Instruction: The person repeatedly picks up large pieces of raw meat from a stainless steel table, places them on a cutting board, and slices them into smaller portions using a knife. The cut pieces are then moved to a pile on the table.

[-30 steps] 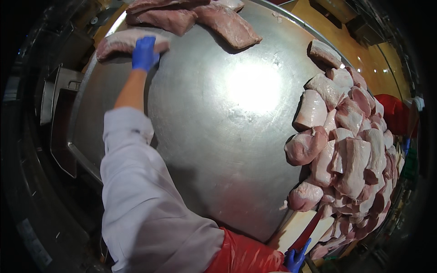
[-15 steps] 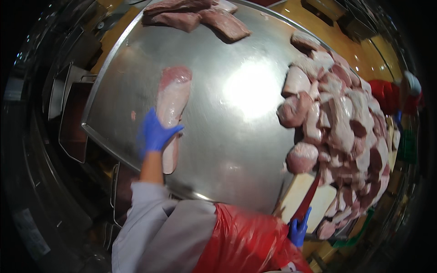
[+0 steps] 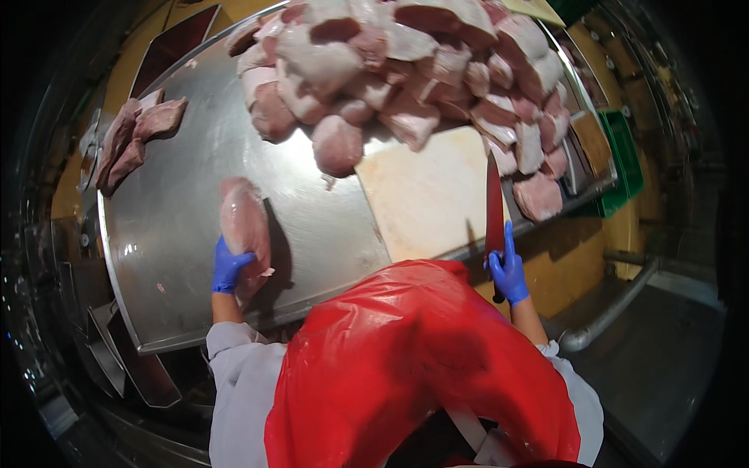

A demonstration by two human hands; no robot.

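Note:
My left hand point(image 3: 232, 264), in a blue glove, grips a long pale-pink slab of pork point(image 3: 245, 226) near its lower end. A dark shadow falls beside the slab, and it appears raised off the steel table. In my gloved right hand point(image 3: 508, 273) is a knife point(image 3: 495, 204), its blade pointing away from me and looking red. The blade lies over the right edge of a white cutting board point(image 3: 425, 187). My right index finger stretches along beside the knife, while the other fingers wrap round the handle.
Raw pork pieces point(image 3: 390, 62) are heaped along the far side of the steel table point(image 3: 179, 312), behind the board and right of it. A few more cuts point(image 3: 140, 132) lie at the far left. A green crate point(image 3: 622, 168) stands off the right end, and a metal pipe point(image 3: 612, 312) lies lower right.
My view has swung to the right, bringing the board and meat heap to the middle. My left hand has closed on the pork slab and seems to have lifted it; the knife stays in my right.

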